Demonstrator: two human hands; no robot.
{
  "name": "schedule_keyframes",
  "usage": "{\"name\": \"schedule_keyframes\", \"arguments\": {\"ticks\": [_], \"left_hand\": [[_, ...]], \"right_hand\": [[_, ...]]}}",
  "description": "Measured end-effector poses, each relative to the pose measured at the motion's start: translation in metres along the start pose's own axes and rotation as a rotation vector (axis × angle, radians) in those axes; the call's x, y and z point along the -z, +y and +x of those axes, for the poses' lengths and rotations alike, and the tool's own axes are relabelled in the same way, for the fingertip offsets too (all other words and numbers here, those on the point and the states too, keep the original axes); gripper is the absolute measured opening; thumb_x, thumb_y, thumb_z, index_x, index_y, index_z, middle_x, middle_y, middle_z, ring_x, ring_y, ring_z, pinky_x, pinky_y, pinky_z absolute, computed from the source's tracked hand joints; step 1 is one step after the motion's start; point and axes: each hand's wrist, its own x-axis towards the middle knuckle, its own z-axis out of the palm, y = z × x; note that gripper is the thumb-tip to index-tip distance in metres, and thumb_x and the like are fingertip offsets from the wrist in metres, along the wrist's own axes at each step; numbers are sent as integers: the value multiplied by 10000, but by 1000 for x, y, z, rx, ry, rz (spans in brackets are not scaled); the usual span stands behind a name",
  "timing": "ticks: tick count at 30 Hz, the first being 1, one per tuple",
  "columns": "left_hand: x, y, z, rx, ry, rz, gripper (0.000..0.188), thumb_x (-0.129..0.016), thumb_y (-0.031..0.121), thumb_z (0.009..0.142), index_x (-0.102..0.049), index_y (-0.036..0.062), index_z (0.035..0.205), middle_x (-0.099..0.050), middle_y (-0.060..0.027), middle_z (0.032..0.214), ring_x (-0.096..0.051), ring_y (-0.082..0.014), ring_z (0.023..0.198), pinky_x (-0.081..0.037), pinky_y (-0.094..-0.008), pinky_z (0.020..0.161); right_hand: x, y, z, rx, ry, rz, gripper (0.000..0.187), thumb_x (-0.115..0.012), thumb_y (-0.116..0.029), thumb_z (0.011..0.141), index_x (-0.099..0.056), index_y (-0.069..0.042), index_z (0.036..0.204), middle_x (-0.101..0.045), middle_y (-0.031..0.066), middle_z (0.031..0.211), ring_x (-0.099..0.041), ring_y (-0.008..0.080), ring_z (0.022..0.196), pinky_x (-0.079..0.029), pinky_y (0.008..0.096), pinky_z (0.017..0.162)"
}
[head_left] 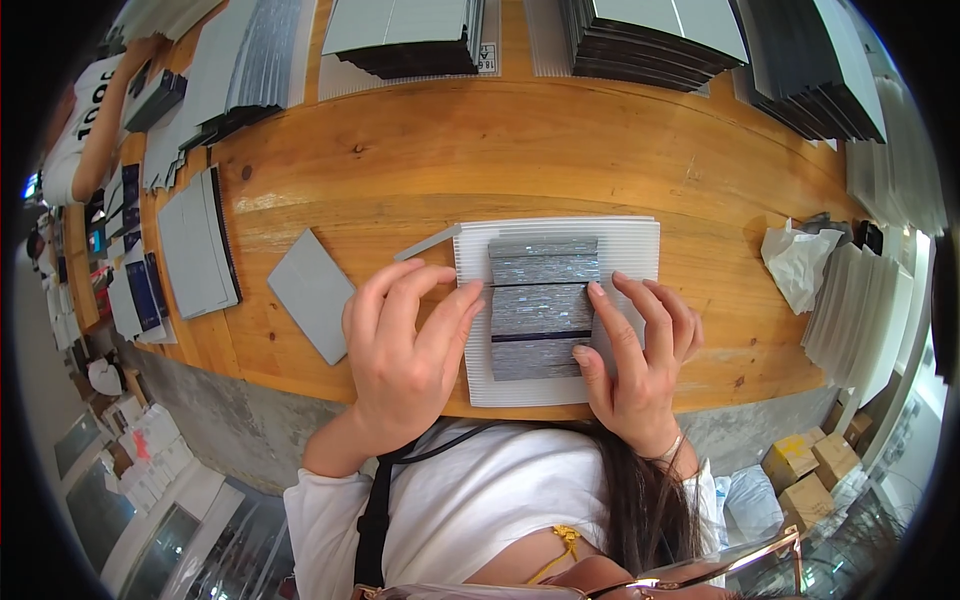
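In front of me, a grey, finely streaked rectangular piece (542,308) lies on white corrugated sheets (630,240). Two dark lines run across it, splitting it into three bands. My left hand (405,345) is at its left side, fingers spread and curved, with nothing seen in them; whether the fingertips touch the edge I cannot tell. My right hand (640,350) is at the right edge, index fingertip and thumb on or close to it, other fingers apart. Left of my left hand lies a flat grey board (312,292). A thin grey strip (428,243) leans against the sheets' upper left corner.
Stacks of grey, dark-edged boards (400,30) (660,45) line the table's far side. More grey boards (195,245) lie at left. Crumpled white paper (800,262) and upright white sheets (855,320) are at right. Another person's arm (112,120) shows far left; cardboard boxes (805,500) stand below right.
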Motion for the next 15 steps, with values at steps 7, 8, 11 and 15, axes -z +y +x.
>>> {"name": "schedule_keyframes", "arguments": {"ticks": [7, 8, 11, 15], "left_hand": [[-3, 0, -5, -24, -24, -13, 296, -793, 92, 774, -762, 121, 1066, -651, -23, 1053, -595, -259, 1041, -457, -384, 856], [-3, 1, -5, -22, -29, -19, 295, -789, 88, 776, -762, 116, 1069, -652, -23, 1053, -597, -259, 1039, -459, -383, 856], [-2, 1, -5, -28, -28, -13, 296, -786, 78, 776, -762, 108, 1069, -652, -24, 1055, -601, -259, 1031, -463, -378, 856], [-3, 1, -4, -27, -33, -27, 294, -783, 65, 773, -765, 108, 1063, -652, -22, 1056, -604, -257, 1025, -468, -373, 850]], "right_hand": [[-1, 2, 0, -3, 28, 89, 446, -642, -313, 937, -646, -53, 1299, -610, 88, 1328, -543, 296, 1159, -313, 445, 1018], [-1, 3, 0, 0, 32, 91, 446, -642, -313, 937, -646, -53, 1299, -610, 88, 1328, -543, 296, 1159, -313, 445, 1018], [0, 3, 1, 8, 40, 86, 444, -626, -289, 944, -636, -39, 1311, -613, 99, 1320, -554, 295, 1146, -318, 445, 1011], [0, 1, 2, 24, 12, -2, 466, -622, -295, 942, -627, -36, 1330, -604, 117, 1325, -547, 295, 1152, -320, 443, 1010]]}}
